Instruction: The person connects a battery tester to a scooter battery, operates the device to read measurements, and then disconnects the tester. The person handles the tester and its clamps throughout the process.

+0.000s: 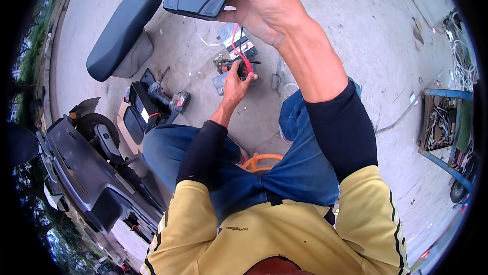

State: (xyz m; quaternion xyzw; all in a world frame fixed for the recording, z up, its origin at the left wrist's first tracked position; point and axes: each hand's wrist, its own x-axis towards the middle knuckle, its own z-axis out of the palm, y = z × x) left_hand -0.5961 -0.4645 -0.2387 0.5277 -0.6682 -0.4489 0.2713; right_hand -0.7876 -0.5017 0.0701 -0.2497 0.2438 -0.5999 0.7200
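Raised at the top of the view, my right hand [267, 8] grips a black handheld tester [195, 0] with small buttons, thumb on its face. Red and black leads [235, 41] hang below that hand toward the floor. Lower down, my left hand [235, 89] is closed around a red clamp [248, 66] at the red lead's end. The clamp is over a grey-blue battery [219, 83]; whether it touches a terminal, I cannot tell. Another greyish block-shaped battery [234, 36] with a pale top lies just beyond, beside dark wires.
A scooter seat [124, 31] stands on the concrete at the left. Nearer are a cordless drill [165, 97] and an open black case [140, 110]. A grey scooter [96, 173] fills the lower left. On the right stands a blue-framed cart [447, 92] holding tools. An orange stool [262, 160] is beneath me.
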